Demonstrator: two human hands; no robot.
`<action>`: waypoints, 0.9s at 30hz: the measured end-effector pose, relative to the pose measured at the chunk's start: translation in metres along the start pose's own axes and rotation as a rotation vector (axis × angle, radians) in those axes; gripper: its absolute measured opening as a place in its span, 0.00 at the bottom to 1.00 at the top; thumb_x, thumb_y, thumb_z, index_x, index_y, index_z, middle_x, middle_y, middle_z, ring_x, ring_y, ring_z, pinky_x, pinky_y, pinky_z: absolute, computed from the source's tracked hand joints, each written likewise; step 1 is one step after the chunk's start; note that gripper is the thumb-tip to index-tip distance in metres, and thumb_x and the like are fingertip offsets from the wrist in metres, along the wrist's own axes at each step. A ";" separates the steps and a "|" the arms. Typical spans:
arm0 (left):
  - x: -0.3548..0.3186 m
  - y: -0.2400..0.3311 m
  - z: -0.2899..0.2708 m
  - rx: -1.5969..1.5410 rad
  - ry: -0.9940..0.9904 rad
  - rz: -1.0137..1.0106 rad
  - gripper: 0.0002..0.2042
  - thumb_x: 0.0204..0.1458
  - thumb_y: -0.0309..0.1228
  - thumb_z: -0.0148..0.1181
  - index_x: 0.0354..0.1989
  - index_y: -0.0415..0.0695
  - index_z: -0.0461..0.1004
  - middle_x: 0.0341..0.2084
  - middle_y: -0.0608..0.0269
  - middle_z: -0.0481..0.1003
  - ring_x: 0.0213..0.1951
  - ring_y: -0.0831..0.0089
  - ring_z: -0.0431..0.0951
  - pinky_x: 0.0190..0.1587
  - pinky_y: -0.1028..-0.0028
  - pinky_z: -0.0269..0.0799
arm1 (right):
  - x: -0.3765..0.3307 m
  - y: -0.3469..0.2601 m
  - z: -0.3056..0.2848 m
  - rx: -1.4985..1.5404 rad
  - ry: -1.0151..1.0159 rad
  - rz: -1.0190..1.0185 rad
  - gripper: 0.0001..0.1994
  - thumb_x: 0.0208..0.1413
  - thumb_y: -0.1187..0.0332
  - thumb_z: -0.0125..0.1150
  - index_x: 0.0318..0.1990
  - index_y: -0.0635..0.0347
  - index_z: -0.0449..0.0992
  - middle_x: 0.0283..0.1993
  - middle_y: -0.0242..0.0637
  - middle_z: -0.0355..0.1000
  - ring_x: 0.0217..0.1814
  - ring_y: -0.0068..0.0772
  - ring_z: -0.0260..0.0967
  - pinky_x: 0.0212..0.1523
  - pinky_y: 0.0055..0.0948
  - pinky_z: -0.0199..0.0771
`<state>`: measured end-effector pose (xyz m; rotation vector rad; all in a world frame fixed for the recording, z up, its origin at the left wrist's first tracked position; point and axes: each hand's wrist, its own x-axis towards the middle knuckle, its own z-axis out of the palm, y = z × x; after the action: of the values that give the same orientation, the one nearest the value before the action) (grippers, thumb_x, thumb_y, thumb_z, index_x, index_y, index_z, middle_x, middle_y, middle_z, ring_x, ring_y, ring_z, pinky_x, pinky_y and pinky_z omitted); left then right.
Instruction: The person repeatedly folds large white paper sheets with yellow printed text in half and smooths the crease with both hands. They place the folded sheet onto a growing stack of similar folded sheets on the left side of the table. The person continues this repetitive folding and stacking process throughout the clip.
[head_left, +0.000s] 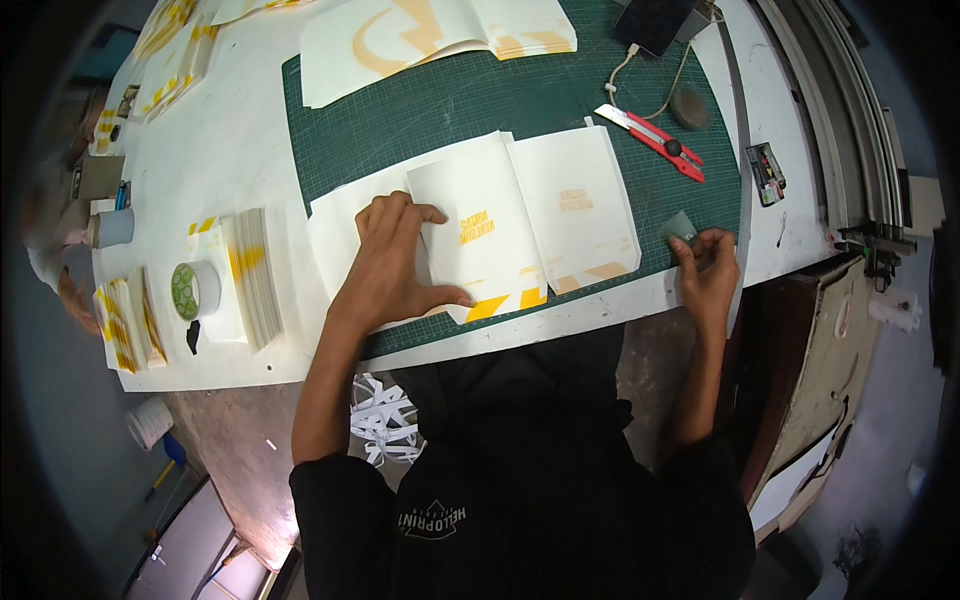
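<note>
My left hand (392, 258) rests on white printed sheets, its thumb and fingers spread along the left edge of a white page with yellow print (485, 255). The thumb lies at that page's lower left corner. A second printed page (575, 205) joins it on the right along a fold. At the right side of the green cutting mat (430, 125), my right hand (710, 268) pinches a small flat grey-green piece (679, 226) between thumb and fingers. Above this hand lies a red utility knife (655, 142) with its blade out.
Larger printed sheets (400, 50) lie at the mat's far edge, near a dark box (655, 25) with a cord. Booklet stacks (255, 280) and a tape roll (197, 290) sit at left. Paper strips (385, 420) lie below the table. Another person's hand (75, 300) shows far left.
</note>
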<state>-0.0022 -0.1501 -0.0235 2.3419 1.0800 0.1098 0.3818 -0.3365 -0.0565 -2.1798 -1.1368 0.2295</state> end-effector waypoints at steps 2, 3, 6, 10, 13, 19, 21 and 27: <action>0.001 0.002 0.001 -0.035 0.057 0.037 0.52 0.20 0.53 0.91 0.58 0.43 0.71 0.49 0.53 0.66 0.59 0.52 0.65 0.70 0.55 0.54 | -0.001 -0.006 0.004 0.101 0.077 0.019 0.20 0.57 0.64 0.78 0.46 0.65 0.73 0.30 0.36 0.72 0.35 0.29 0.70 0.36 0.34 0.71; 0.002 0.001 0.000 -0.030 0.059 0.034 0.52 0.20 0.53 0.91 0.58 0.43 0.71 0.48 0.53 0.66 0.59 0.52 0.65 0.70 0.55 0.54 | -0.001 -0.017 0.009 0.217 0.036 0.007 0.20 0.57 0.65 0.78 0.47 0.65 0.73 0.31 0.36 0.72 0.36 0.27 0.70 0.36 0.33 0.71; 0.001 0.002 -0.001 -0.022 0.041 0.018 0.52 0.20 0.52 0.91 0.57 0.43 0.71 0.48 0.53 0.66 0.59 0.53 0.65 0.70 0.55 0.54 | -0.007 -0.063 0.014 0.302 -0.230 -0.091 0.23 0.53 0.66 0.80 0.50 0.64 0.74 0.38 0.36 0.74 0.41 0.25 0.73 0.39 0.31 0.74; -0.001 0.002 -0.001 -0.021 0.037 0.028 0.52 0.20 0.53 0.91 0.57 0.43 0.71 0.48 0.53 0.67 0.58 0.53 0.65 0.69 0.55 0.55 | 0.002 -0.132 0.040 0.052 -0.506 -0.304 0.36 0.41 0.53 0.88 0.52 0.67 0.76 0.47 0.49 0.78 0.47 0.46 0.81 0.47 0.39 0.81; 0.001 -0.001 0.000 -0.036 0.046 0.060 0.52 0.20 0.54 0.90 0.58 0.43 0.72 0.47 0.53 0.67 0.58 0.53 0.66 0.68 0.55 0.55 | 0.005 -0.143 0.054 -0.119 -0.615 -0.267 0.38 0.40 0.52 0.88 0.53 0.68 0.77 0.53 0.55 0.78 0.52 0.51 0.83 0.51 0.41 0.84; -0.001 -0.004 0.002 -0.013 0.036 0.053 0.52 0.21 0.53 0.91 0.59 0.48 0.70 0.50 0.51 0.66 0.59 0.52 0.64 0.68 0.55 0.60 | 0.007 -0.143 0.055 -0.087 -0.638 -0.243 0.36 0.37 0.54 0.89 0.50 0.67 0.77 0.51 0.51 0.78 0.50 0.51 0.81 0.51 0.41 0.83; 0.000 -0.004 0.002 -0.013 0.036 0.054 0.52 0.21 0.54 0.91 0.59 0.46 0.71 0.50 0.51 0.67 0.59 0.52 0.65 0.68 0.55 0.58 | 0.008 -0.142 0.054 -0.083 -0.635 -0.278 0.36 0.36 0.54 0.89 0.50 0.67 0.77 0.51 0.50 0.78 0.50 0.51 0.82 0.50 0.42 0.83; 0.000 -0.003 0.003 -0.022 0.056 0.051 0.52 0.20 0.54 0.90 0.58 0.43 0.72 0.49 0.52 0.68 0.60 0.51 0.66 0.70 0.54 0.55 | 0.014 -0.148 0.052 -0.157 -0.686 -0.260 0.36 0.39 0.55 0.88 0.54 0.63 0.77 0.52 0.50 0.79 0.51 0.50 0.82 0.49 0.41 0.83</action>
<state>-0.0035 -0.1500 -0.0276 2.3598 1.0401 0.2068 0.2689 -0.2412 -0.0017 -2.1059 -1.8460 0.8404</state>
